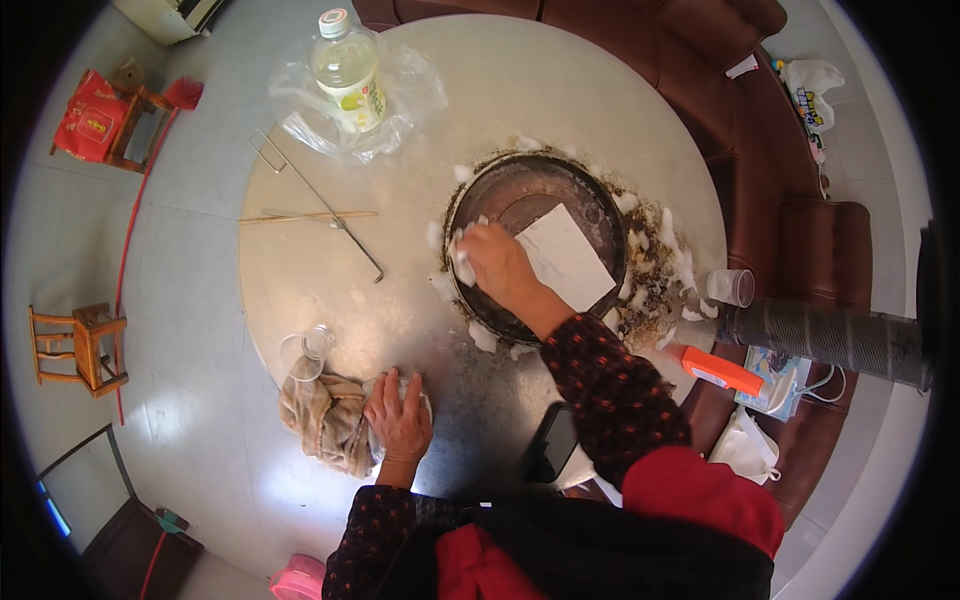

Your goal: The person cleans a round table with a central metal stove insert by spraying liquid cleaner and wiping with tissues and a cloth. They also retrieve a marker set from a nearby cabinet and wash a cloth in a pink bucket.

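Observation:
My right hand (491, 262) is closed on a white wad, perhaps tissue, at the left inner rim of a round dark metal plate (510, 300) set in the round table. A white sheet (566, 255) lies on the plate, beside my right wrist. White foam or wadding (675, 255) and brown grime surround the rim, thickest on the right. My left hand (401, 420) rests, fingers apart, on a whitish item beside a crumpled brown striped cloth (330, 420); whether it grips anything is unclear. A clear cup (304, 352) lies by the cloth.
On the round table (480, 82) are a large bottle (349, 75) on clear plastic, a bent metal rod (322, 199) across sticks, a phone (553, 442), a clear cup (730, 288) and an orange bottle (721, 371). A dark ribbed pipe (825, 337) extends right, over a brown sofa (765, 187).

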Available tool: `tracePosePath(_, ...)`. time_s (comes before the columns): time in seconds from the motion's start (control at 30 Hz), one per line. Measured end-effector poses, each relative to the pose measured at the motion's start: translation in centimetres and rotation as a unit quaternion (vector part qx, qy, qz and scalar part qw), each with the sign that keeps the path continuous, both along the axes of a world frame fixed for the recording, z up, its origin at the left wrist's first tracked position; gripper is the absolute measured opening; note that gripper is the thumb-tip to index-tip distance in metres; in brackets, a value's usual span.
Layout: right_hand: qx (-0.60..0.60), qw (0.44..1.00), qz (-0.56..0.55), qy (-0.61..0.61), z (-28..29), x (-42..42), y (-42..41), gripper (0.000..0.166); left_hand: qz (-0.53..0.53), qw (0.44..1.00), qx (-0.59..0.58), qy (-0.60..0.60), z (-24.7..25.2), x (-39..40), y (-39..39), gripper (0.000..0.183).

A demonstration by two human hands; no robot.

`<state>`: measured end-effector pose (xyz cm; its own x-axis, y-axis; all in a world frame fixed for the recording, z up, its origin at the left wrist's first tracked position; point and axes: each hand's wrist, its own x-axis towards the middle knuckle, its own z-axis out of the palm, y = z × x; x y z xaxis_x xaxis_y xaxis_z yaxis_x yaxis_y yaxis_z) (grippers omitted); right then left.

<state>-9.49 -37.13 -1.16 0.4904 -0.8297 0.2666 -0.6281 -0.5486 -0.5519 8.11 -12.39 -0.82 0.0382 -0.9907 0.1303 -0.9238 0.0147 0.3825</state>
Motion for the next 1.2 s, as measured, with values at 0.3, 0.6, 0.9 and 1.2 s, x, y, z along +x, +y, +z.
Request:
tracePosePath(0.3,0.096,0.989,-0.087,0.068,6.2,-12.5,-1.0,0.026,0.001,1.0,0.001,0.008,-0.1,-0.3,0.1,0.045)
tracePosePath(0.6,0.055,0.975,-0.13,0.172,3.1,-13.8,0.7,0.027,-0.003,1.0,-0.01,0.0,0.0,-0.4,-0.1,0.043)
tracePosePath(0.9,0.014,0.989,-0.095,0.116,7.1,-13.9,-2.6,0.03,0.004,1.0,-0.017,0.001,0.0,-0.3,-0.1,0.043)
tracePosePath(1.2,0.084,0.959,-0.033,0.267,4.2,-12.1,0.6,0.032,0.009,1.0,-0.003,0.0,0.2,-0.7,-0.2,0.042)
